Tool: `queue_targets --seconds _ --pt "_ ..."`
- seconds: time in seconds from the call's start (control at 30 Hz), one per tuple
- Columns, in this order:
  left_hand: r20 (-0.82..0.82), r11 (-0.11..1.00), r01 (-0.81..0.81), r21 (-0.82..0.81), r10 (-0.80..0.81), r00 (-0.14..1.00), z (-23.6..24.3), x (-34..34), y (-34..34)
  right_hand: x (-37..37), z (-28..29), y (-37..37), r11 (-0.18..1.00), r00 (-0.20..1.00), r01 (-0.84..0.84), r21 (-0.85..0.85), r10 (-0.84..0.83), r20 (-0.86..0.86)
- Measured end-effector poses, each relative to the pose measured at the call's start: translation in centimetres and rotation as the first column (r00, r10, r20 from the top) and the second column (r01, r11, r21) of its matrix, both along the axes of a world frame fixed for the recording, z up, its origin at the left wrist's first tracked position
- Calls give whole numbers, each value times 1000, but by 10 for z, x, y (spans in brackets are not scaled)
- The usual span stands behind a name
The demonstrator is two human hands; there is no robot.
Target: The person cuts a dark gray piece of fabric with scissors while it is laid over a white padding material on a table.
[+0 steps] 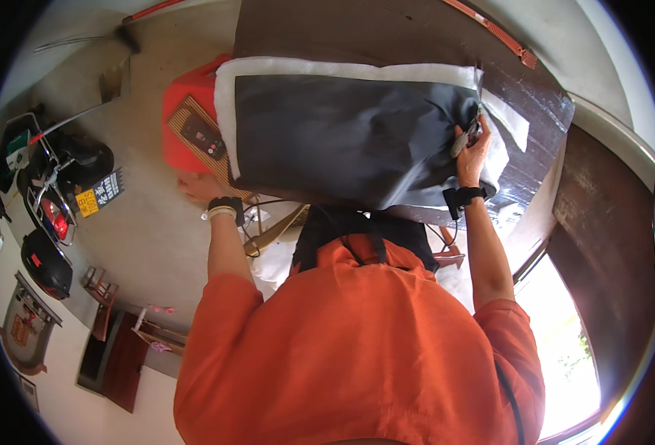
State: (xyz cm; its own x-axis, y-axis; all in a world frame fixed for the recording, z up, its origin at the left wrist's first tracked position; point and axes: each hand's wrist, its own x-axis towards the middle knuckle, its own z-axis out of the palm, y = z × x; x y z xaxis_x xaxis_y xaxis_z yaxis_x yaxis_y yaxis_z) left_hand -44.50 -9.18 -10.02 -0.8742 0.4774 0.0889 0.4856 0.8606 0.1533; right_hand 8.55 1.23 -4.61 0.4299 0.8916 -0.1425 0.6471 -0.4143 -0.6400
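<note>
A black sheet of cloth lies over thick white wadding, whose edges stick out around it. At the sheet's right end my right hand is closed around a pair of scissors; the blades are partly hidden by the bunched cloth. My left hand is off the sheet's lower left corner, by the lower end of a slatted wooden panel. Its fingers are too indistinct to tell their shape. A dark handset with buttons rests on the panel, on a red stool.
The dark table carries the cloth, with a loose white wadding strip at its right. Cables hang beside my wrists. A parked motorcycle stands at the left, and a wooden chair behind it. A bright doorway is at lower right.
</note>
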Motion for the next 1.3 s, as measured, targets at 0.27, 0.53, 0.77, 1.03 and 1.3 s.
queue_targets --seconds 0.27,0.53,0.77,1.03,1.3 --pt "5 806 503 311 -531 847 84 110 49 55 42 20 951 951 -238 -196 188 -247" --pt "223 439 810 389 -898 379 107 300 87 133 51 57 822 807 -516 -239 373 -458" --pt "234 371 838 400 -926 297 90 369 108 163 94 91 714 725 -637 -291 427 -541" --pt "275 336 906 257 -924 265 87 396 120 176 108 123 404 539 -836 -371 478 -693" --pt "309 372 892 257 -906 289 74 401 115 185 76 164 274 464 -886 -375 494 -735"
